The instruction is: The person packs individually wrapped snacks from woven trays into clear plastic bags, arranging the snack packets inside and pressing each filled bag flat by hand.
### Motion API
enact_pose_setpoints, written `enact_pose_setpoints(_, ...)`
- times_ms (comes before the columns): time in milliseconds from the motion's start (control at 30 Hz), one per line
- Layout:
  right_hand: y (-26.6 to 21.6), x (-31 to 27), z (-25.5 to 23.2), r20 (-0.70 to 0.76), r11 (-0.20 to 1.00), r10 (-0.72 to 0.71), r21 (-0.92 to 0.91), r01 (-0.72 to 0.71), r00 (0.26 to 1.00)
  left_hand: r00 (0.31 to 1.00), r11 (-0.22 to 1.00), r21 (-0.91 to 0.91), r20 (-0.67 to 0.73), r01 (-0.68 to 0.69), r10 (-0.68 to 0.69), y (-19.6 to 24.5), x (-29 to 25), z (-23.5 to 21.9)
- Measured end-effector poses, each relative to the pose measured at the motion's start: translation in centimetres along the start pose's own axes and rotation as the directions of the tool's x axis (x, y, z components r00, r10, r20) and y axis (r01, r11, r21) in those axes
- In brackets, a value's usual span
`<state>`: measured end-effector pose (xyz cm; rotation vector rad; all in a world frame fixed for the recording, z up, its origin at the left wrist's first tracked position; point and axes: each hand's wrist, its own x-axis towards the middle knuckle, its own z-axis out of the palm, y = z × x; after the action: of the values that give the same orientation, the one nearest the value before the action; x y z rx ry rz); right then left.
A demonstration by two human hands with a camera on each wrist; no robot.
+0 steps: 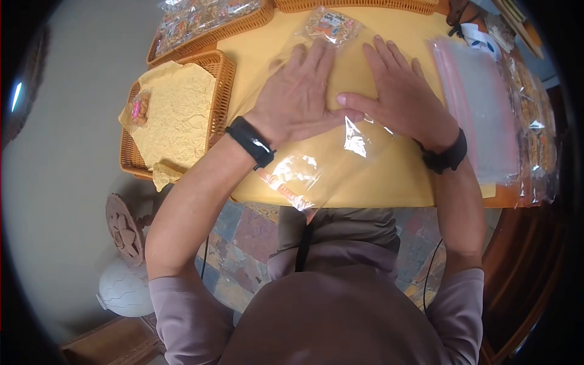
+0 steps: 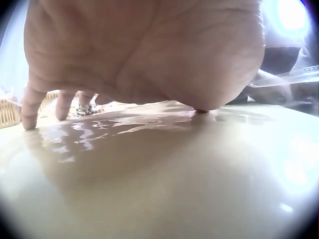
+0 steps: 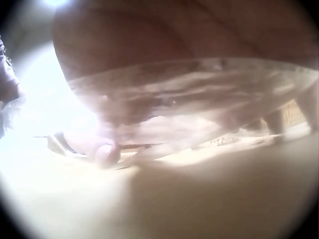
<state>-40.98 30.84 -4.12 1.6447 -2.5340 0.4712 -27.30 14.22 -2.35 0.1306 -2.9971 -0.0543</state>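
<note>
Both hands, left [image 1: 298,97] and right [image 1: 398,94], fingers spread flat, press clear zip bag [image 1: 322,164] onto yellow table [image 1: 389,182]; film light, limp, slippery; best pinched at zip edge.

The head camera looks steeply down from above onto the desk [image 1: 389,182] and both hands. Each wrist camera sits almost at desk level, very close under its palm, facing along the fingers toward the far edge. All three share the clear plastic bag [image 1: 316,170] beneath the hands.
</note>
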Motion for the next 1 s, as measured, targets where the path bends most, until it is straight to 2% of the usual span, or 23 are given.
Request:
enact_pose_setpoints(167, -0.3, 0.7, -0.7, -0.086, 0.999, 0.023, 0.049, -0.019, 0.996, 1.0, 1.0, -0.01, -0.008, -0.006, 0.006, -0.6, -1.7, 0.2)
enact_pose_setpoints(233, 0.1, 1.0, -0.1, -0.19, 0.995, 0.054, 0.094, -0.036, 0.98, 1.0, 1.0, -0.009, 0.02, 0.005, -0.005, -0.9, -3.6, -0.6)
enact_pose_setpoints(267, 0.4, 1.1, 0.0, -0.256, 0.998, 0.023, 0.067, -0.006, 0.967, 0.998, 0.999, -0.04, 0.056, -0.003, 0.006, -0.8, -4.6, -1.2)
enact_pose_setpoints(333, 0.7, 1.4, -0.2, -0.289, 0.992, 0.015, 0.127, 0.023, 0.957, 0.989, 0.992, -0.126, 0.147, -0.015, 0.034, 0.0, -6.9, -2.8)
enact_pose_setpoints(467, 0.4, 1.5, -0.5, -0.354, 0.984, 0.011, 0.17, 0.052, 0.935, 0.971, 0.984, -0.145, 0.2, -0.1, 0.128, 0.9, -9.5, -8.8)
enact_pose_setpoints(500, 0.2, 1.5, -0.6, -0.363, 0.981, 0.003, 0.18, 0.067, 0.932, 0.904, 0.98, -0.197, 0.418, -0.008, 0.091, 1.4, -8.7, -11.8)
enact_pose_setpoints(533, 0.1, 1.5, -0.8, -0.361, 0.98, 0.004, 0.186, 0.067, 0.933, 0.787, 0.969, -0.227, 0.614, 0.095, 0.067, 1.4, -8.4, -13.9)
enact_pose_setpoints(567, -0.1, 1.5, -1.1, -0.36, 0.973, 0.014, 0.221, 0.07, 0.933, 0.785, 0.969, -0.226, 0.617, 0.098, 0.064, 0.6, -8.3, -15.0)
enact_pose_setpoints(600, -0.2, 1.6, -1.3, -0.36, 0.964, 0.024, 0.256, 0.074, 0.933, 0.859, 0.871, -0.439, 0.51, 0.222, 0.038, -0.7, -8.0, -15.9)
enact_pose_setpoints(633, -0.4, 1.6, -1.5, -0.36, 0.963, 0.025, 0.258, 0.074, 0.932, 0.914, 0.712, -0.636, 0.405, 0.297, -0.02, -2.0, -7.6, -16.7)
enact_pose_setpoints(667, -0.5, 1.6, -1.7, -0.35, 0.96, 0.036, 0.272, 0.065, 0.936, 0.9, 0.656, -0.631, 0.393, 0.413, -0.188, -3.4, -6.8, -17.6)
enact_pose_setpoints(700, -0.6, 1.6, -1.8, -0.34, 0.957, 0.045, 0.283, 0.057, 0.939, 0.857, 0.581, -0.63, 0.378, 0.515, -0.35, -5.1, -5.8, -18.1)
enact_pose_setpoints(767, -0.6, 1.8, -1.6, -0.369, 0.958, 0.024, 0.273, 0.084, 0.929, 0.858, 0.665, -0.572, 0.146, 0.479, -0.493, -9.3, -3.6, -16.4)
enact_pose_setpoints(833, -0.6, 1.5, -1.4, -0.405, 0.959, 0.022, 0.267, 0.095, 0.914, 0.818, 0.608, -0.648, 0.041, 0.459, -0.574, -16.0, -2.3, -12.6)
enact_pose_setpoints(900, -0.5, 1.5, -1.4, -0.42, 0.964, -0.059, 0.211, 0.161, 0.906, 0.746, 0.632, -0.544, -0.018, 0.552, -0.666, -20.2, -1.8, -11.0)
enact_pose_setpoints(967, -0.8, 1.4, -1.7, -0.424, 0.965, -0.057, 0.208, 0.158, 0.904, 0.703, 0.676, -0.263, 0.013, 0.688, -0.711, -26.6, -1.0, -10.8)
enact_pose_setpoints(1000, -1.0, 1.3, -1.7, -0.413, 0.964, -0.065, 0.209, 0.164, 0.908, 0.708, 0.682, -0.259, 0.01, 0.684, -0.706, -29.0, -0.8, -10.3)
